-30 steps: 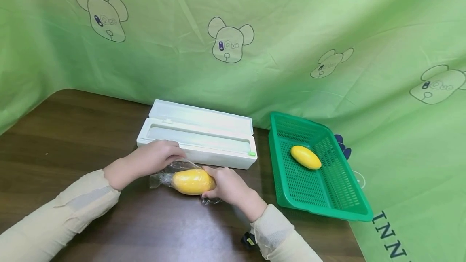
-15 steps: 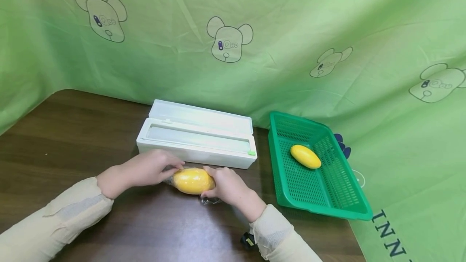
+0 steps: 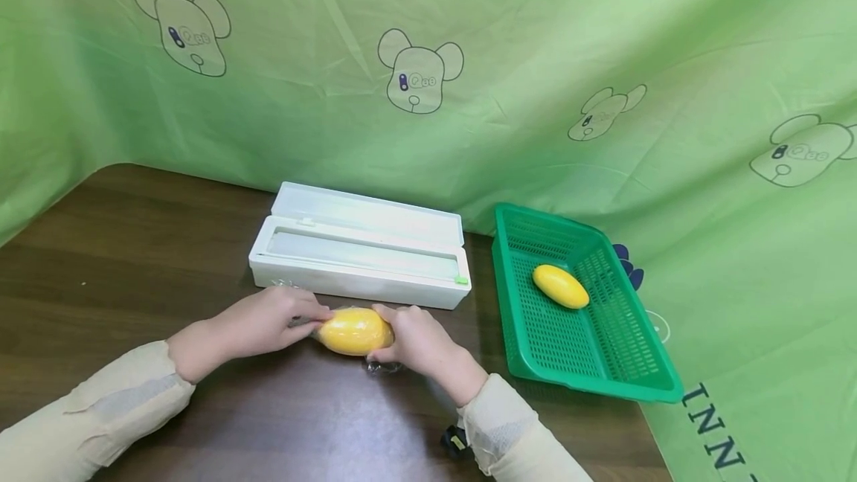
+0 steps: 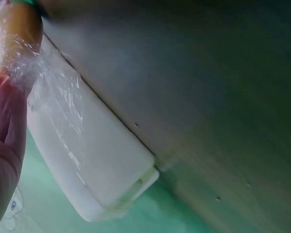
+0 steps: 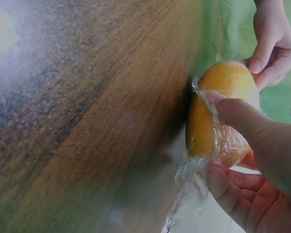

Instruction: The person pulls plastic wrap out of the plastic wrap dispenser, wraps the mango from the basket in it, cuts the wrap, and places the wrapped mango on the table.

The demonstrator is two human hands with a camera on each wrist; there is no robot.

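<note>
A yellow mango [image 3: 355, 332] wrapped in clear cling film lies in front of the white box, between both hands. My right hand [image 3: 428, 346] grips its right end, thumb on the near side and fingers on the far side. At the other end, my left hand [image 3: 264, 322] pinches the gathered cling film [image 4: 56, 90], which trails loose and crinkled past the fingers in the left wrist view. Another loose tail of film hangs from the right end, below the right thumb in the right wrist view.
A long white cling film dispenser box [image 3: 358, 285] stands behind the hands, its lid [image 3: 368, 210] raised. To the right is a green basket [image 3: 509, 326] holding another yellow mango [image 3: 561, 286]. A small black object [image 3: 457, 440] shows beside the right sleeve. A green printed curtain [image 3: 301, 95] hangs behind the table.
My left hand has drawn back from above the mango's left end to its left side, gathering the loose cling film there. The right hand keeps its hold on the mango.
</note>
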